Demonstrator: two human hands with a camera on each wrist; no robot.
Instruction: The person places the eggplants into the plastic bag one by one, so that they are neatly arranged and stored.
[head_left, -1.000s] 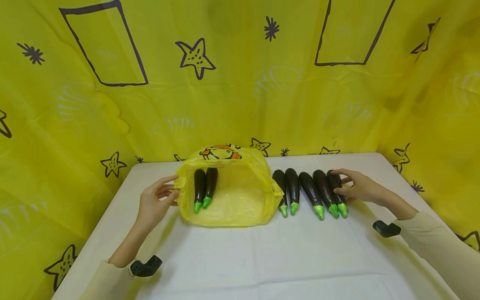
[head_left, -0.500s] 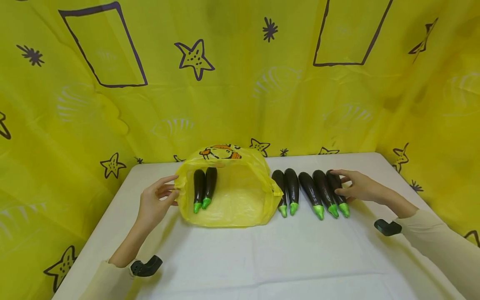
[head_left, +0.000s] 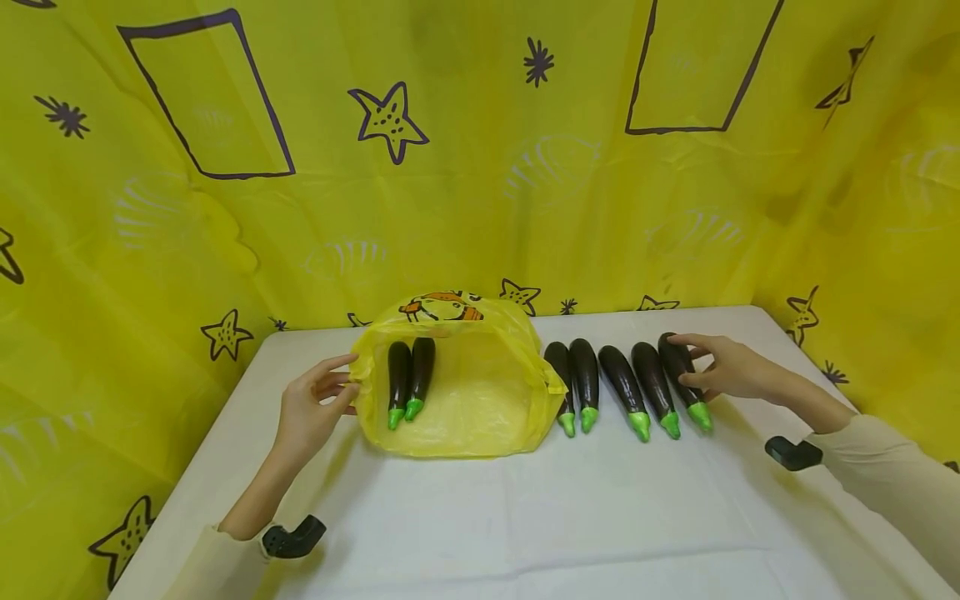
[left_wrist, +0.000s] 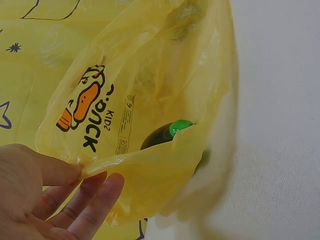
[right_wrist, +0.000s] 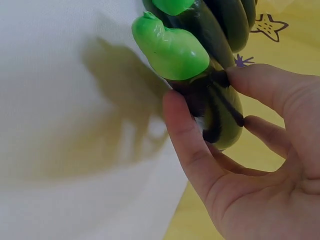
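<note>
My left hand (head_left: pixel 309 412) pinches the left edge of a yellow plastic bag (head_left: pixel 480 433), thumb over the rim in the left wrist view. The bag lies on its side with its mouth facing me, a duck print on top. Inside, at its left, are two dark eggplants (head_left: pixel 399 379) with green stem ends. Right of the bag several more eggplants (head_left: pixel 620 379) lie in a row. My right hand (head_left: pixel 738 371) grips the rightmost eggplant (head_left: pixel 681 367) between thumb and fingers. In the right wrist view its green stem end (right_wrist: pixel 182 55) points away from the palm.
A white-covered table (head_left: pixel 510 517) carries everything. Yellow sheeting (head_left: pixel 450 208) with drawn stars stands along the back and both sides, close behind the bag. A dark camera mount (head_left: pixel 294 537) sits on the left wrist, another dark mount (head_left: pixel 793 454) on the right.
My right hand has shifted slightly right, and the rightmost eggplant has moved with it, a little apart from its neighbours. The left hand and the bag have stayed in place.
</note>
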